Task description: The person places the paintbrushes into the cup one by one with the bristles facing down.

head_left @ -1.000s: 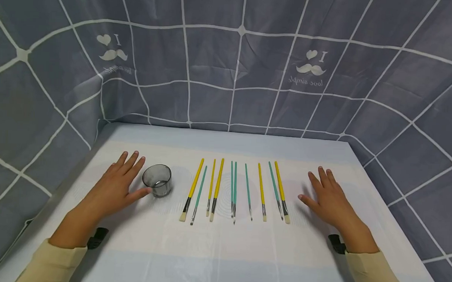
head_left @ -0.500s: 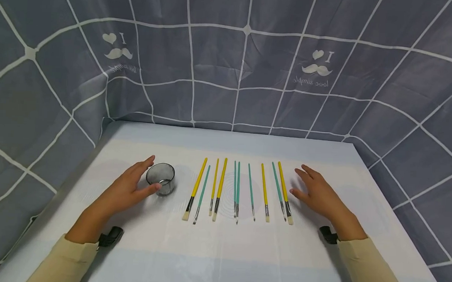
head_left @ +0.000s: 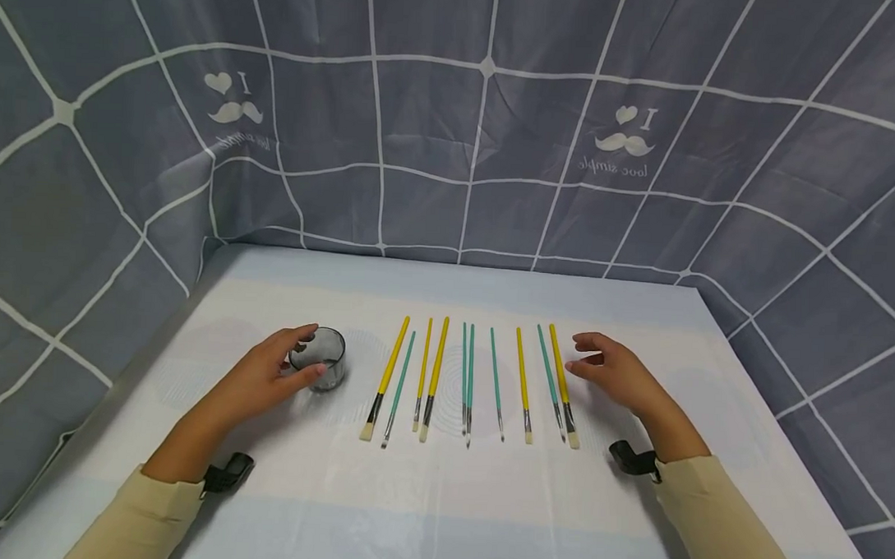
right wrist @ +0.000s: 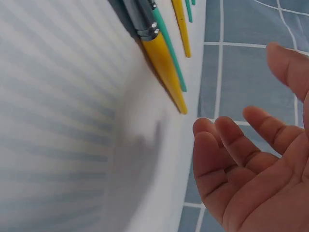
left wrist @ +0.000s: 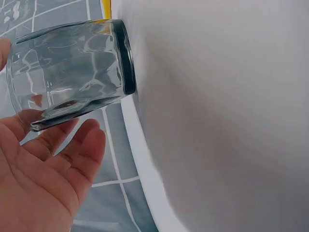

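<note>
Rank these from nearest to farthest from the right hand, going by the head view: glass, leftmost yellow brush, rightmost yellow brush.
1. Rightmost yellow brush: just left of the right hand.
2. Leftmost yellow brush: well farther left, between the other two.
3. Glass: farthest left of the three.

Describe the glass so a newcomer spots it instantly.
On the white table, find the row of paintbrushes, then look left. The glass stands there, upright by the left hand. Unlike the slim yellow and green brushes, it is round and see-through.
</note>
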The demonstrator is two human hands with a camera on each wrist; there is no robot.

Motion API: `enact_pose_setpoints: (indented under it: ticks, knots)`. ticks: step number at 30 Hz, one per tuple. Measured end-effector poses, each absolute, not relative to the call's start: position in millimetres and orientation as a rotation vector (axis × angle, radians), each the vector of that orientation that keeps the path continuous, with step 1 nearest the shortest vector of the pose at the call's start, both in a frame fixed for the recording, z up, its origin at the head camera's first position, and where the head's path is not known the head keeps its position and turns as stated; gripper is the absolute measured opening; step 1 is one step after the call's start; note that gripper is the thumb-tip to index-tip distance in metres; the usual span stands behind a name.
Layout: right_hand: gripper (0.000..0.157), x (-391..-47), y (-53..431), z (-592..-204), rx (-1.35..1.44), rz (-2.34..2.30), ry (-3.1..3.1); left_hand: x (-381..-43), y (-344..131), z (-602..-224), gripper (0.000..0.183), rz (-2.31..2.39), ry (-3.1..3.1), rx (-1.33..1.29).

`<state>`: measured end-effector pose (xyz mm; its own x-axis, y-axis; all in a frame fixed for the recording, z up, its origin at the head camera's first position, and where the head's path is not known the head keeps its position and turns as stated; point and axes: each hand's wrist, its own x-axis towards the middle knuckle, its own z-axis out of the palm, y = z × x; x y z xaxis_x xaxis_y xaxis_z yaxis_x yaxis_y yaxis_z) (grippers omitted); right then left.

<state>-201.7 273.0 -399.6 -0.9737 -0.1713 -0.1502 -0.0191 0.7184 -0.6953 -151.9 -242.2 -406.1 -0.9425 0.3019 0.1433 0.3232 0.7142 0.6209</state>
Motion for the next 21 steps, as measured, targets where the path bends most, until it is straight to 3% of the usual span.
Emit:
enact_pose_setpoints:
  ticks: [11, 21]
  knots:
    - [0.053, -221, 267, -411, 0.049, -1.178, 2.608, -154, -243, -406, 0.078, -1.338, -2.931, -0.329]
    - [0.053, -229, 265, -418, 0.065, -1.210, 2.535, -153, -243, -409, 0.077, -1.488, -2.895, -0.348]
